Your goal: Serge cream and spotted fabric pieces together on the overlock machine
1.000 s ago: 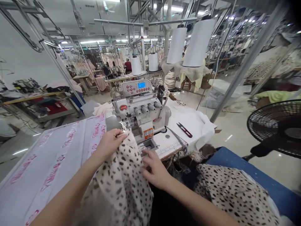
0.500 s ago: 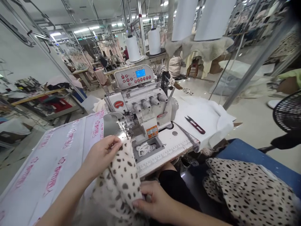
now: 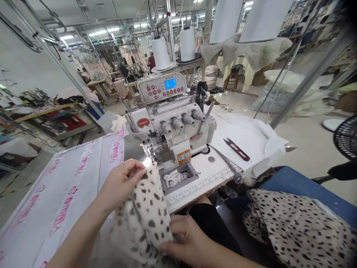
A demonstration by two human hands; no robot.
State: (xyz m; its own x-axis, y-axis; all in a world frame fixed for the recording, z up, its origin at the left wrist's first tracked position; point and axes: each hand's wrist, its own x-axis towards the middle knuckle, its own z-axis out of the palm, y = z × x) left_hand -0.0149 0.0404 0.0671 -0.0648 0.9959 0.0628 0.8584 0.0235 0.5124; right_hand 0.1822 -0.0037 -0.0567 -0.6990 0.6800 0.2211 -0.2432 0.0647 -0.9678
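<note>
A cream fabric with dark spots (image 3: 150, 201) runs from the needle area of the overlock sewing machine (image 3: 173, 126) down over the table's front edge. Close to the presser foot, my left hand (image 3: 122, 182) pinches the upper left part of the fabric between thumb and fingers. Lower down, my right hand (image 3: 185, 234) grips the fabric's right edge, thumb on top. The cloth's lower folds are blurred and partly hidden by my arms. A lit lamp shines on the needle area just ahead of my left fingertips.
Thread snips (image 3: 237, 149) lie on white cloth right of the machine. White scraps fill a small tray (image 3: 195, 178) in the tabletop. More spotted fabric (image 3: 301, 223) rests on a blue surface (image 3: 290, 182) at right, near a black fan (image 3: 347, 137). Thread cones (image 3: 187, 44) stand behind.
The view has shifted slightly, so the machine sits a little further right. Both hands keep their grip, and the fabric stays at the needle with little visible movement.
</note>
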